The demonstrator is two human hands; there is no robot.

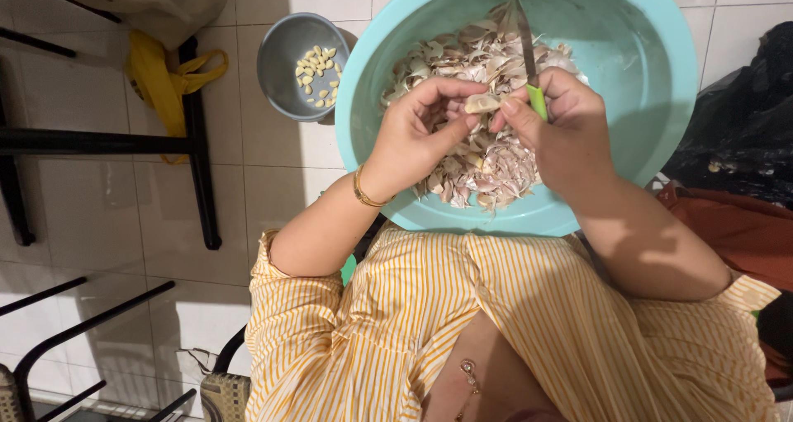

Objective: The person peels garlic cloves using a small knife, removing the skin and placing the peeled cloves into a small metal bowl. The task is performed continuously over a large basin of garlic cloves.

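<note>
Over the middle of a large round turquoise plastic basin (652,83), a pale garlic clove (481,103) is pinched between both hands, its long axis lying left to right. The left hand (417,133) grips its left end with thumb and fingertips; the right hand (562,129) meets its right end while clenching a small green-handled knife (529,54), blade pointing away from the body. Beneath them lies a heap of papery garlic skins (487,162). Well to the left, on the tiled floor, a grey metal bowl (281,59) holds peeled cloves (318,75).
</note>
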